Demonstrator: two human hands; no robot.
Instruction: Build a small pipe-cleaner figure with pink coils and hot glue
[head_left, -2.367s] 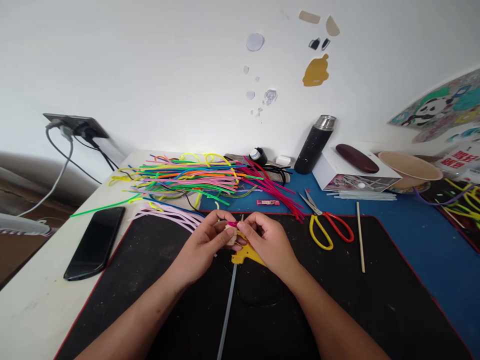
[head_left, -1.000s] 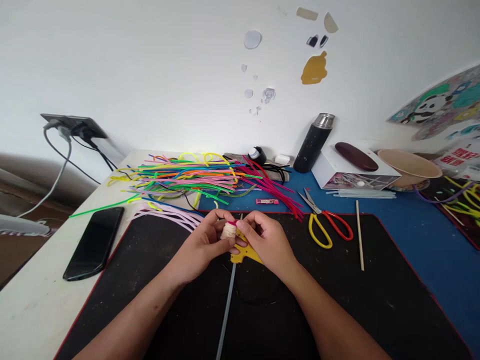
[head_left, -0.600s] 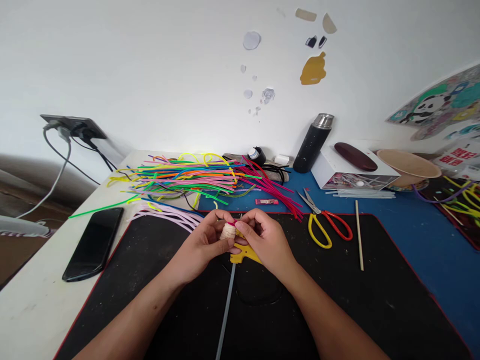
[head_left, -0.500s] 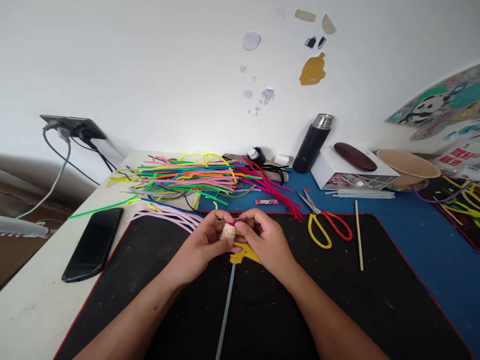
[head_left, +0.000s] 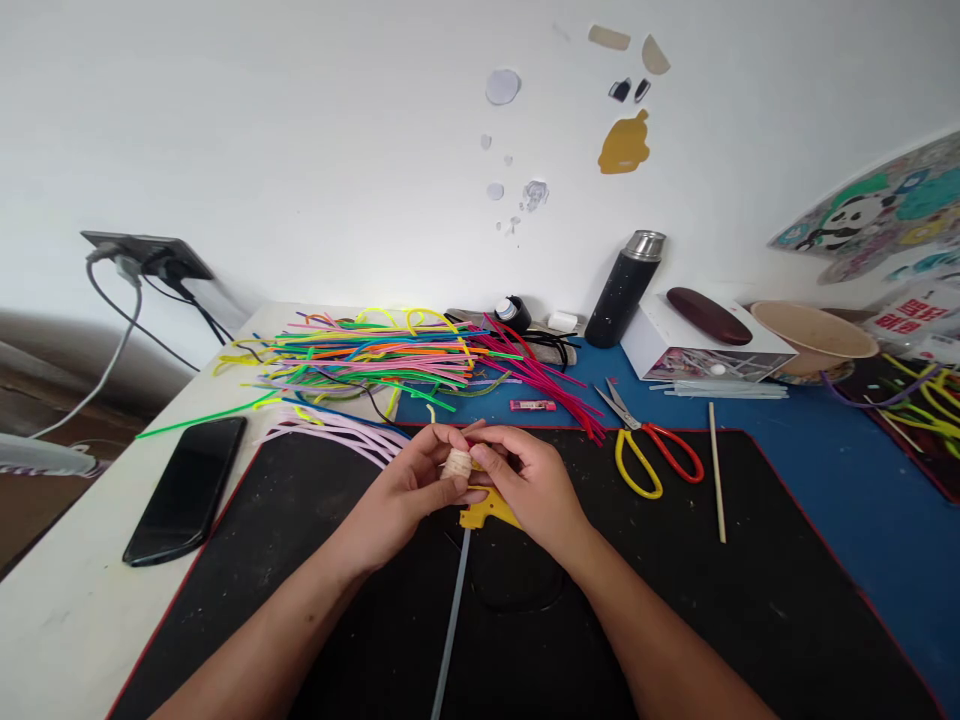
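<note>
Over the black mat, my left hand grips a small cream coil, which looks like wound pipe cleaner. My right hand meets it from the other side, thumb and fingers closed around a small magenta piece at the coil's upper end. That piece is mostly hidden by my fingers. Just beneath both hands lies a yellow hot glue gun, partly covered by my right hand. A long translucent glue stick runs from it toward me.
Behind my hands lie piles of coloured pipe cleaners and magenta ones. To the right are scissors, a wooden stick, a black flask and a white box. A phone lies at left.
Both hands keep nearly the same place. The cream coil has tilted slightly between my fingers, and less of the magenta piece shows now.
</note>
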